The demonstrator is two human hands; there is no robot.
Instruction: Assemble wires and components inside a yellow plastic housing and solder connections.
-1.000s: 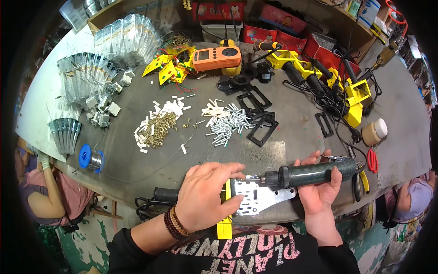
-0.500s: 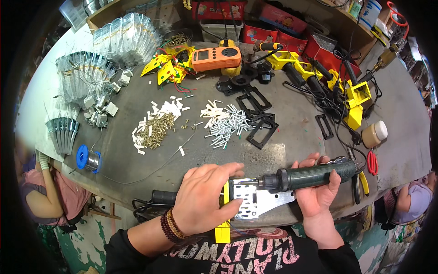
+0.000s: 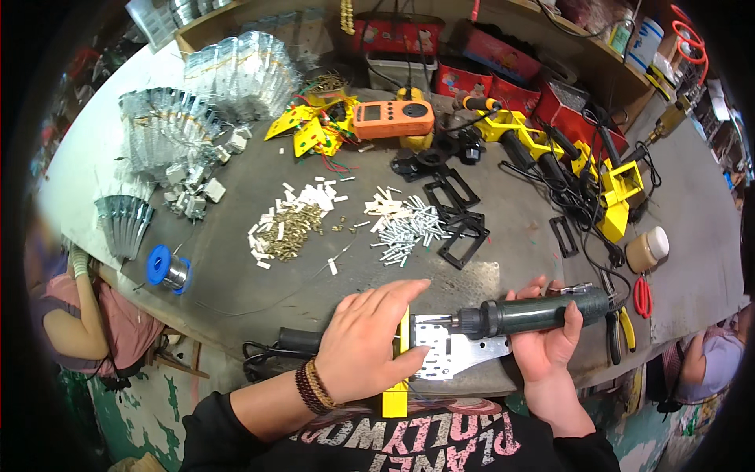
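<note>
At the near edge of the bench [image 3: 511, 212], between both hands: a yellow housing [image 3: 395, 403] with a metal plate [image 3: 440, 358] against its right side. Clamped over the housing from the left: the left hand [image 3: 366, 334], with thumb across to the plate's left edge and fingers spread along the far side. Wrapped around an electric screwdriver [image 3: 527, 316] from the near right: the right hand [image 3: 545, 342].

Screwdriver lying right of the housing, long axis left to right, bit pointed left over the far part of the plate, roughly square to the housing's near-far length. Left hand nearer the bit, right hand nearer the body. Too small to tell any contact at the tip.

Housing bright yellow, narrow, mostly hidden under the palm. Plate silvery and flat, punched with rows of slots, narrowing to a rounded right end. Screwdriver dark green, with a black collar. Left of the left hand, a black handle [image 3: 299, 340]; farther off, a heap of screws [image 3: 409, 232].
</note>
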